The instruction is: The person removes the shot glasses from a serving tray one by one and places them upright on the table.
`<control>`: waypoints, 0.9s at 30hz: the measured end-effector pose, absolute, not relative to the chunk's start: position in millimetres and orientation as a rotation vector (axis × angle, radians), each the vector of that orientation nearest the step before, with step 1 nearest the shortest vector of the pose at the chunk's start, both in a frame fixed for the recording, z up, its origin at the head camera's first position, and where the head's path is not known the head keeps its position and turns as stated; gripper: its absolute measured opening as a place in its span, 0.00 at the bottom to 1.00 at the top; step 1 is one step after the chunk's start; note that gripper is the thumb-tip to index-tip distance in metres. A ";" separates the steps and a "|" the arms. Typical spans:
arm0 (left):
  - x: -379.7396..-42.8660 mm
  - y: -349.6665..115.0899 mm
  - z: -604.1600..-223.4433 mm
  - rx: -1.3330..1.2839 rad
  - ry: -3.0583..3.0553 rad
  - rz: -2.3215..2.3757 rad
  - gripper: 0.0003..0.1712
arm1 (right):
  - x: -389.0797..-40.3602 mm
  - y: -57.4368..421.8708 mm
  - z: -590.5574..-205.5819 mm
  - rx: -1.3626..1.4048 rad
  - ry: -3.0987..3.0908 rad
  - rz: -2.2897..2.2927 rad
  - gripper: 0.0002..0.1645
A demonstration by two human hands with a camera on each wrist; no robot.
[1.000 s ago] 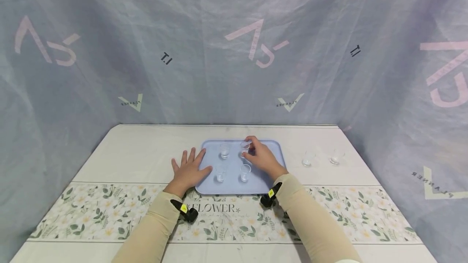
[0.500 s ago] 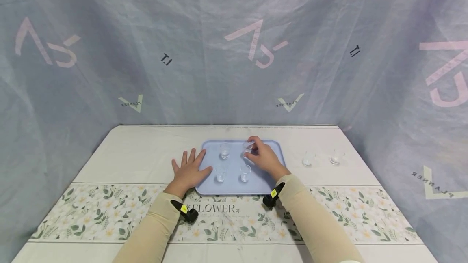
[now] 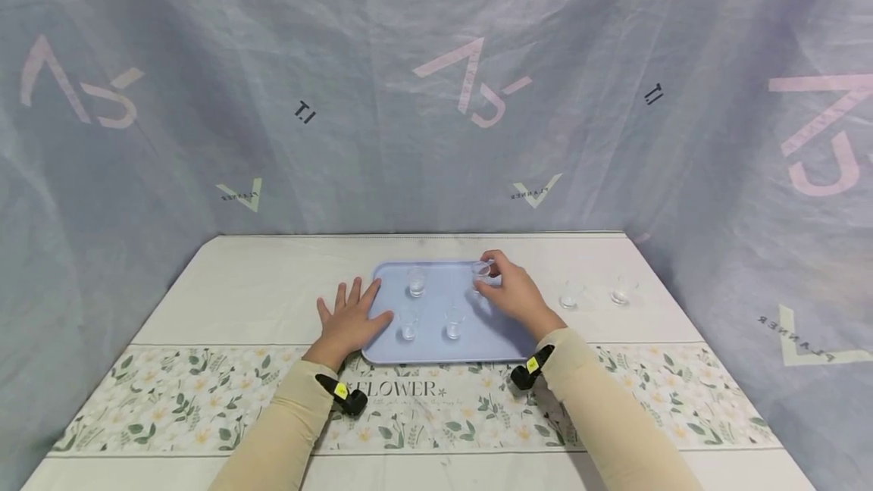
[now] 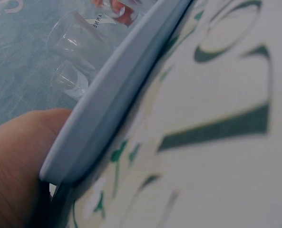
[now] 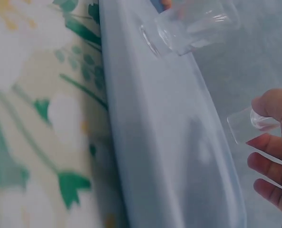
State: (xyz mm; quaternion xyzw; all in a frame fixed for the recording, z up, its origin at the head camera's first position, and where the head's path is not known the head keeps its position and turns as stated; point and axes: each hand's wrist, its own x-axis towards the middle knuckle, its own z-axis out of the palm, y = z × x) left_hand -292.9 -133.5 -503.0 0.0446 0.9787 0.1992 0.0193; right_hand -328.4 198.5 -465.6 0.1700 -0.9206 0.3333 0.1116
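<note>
A pale blue tray lies on the table, with my left hand at its left edge. The fingers there are spread and straight, and the thumb reaches over the rim. Over the tray's far right part, my right hand pinches a small clear shot glass between thumb and fingers. In the right wrist view this shot glass is partly hidden by the thumb. Three more shot glasses stand on the tray: one far left, a near-left glass and a near-middle glass.
To the right of the tray, two clear glasses stand on the table, a nearer glass and a farther-right glass. A flowered band crosses the white tablecloth in front. Grey-blue cloth hangs at the back and both sides.
My right hand has moved to the right across the tray, carrying the pinched shot glass with it. The left hand keeps its place at the tray's edge.
</note>
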 end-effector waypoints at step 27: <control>-290.2 -132.3 -498.8 0.128 3.024 0.630 0.47 | -260.1 308.5 -439.0 0.427 -2.546 0.934 0.26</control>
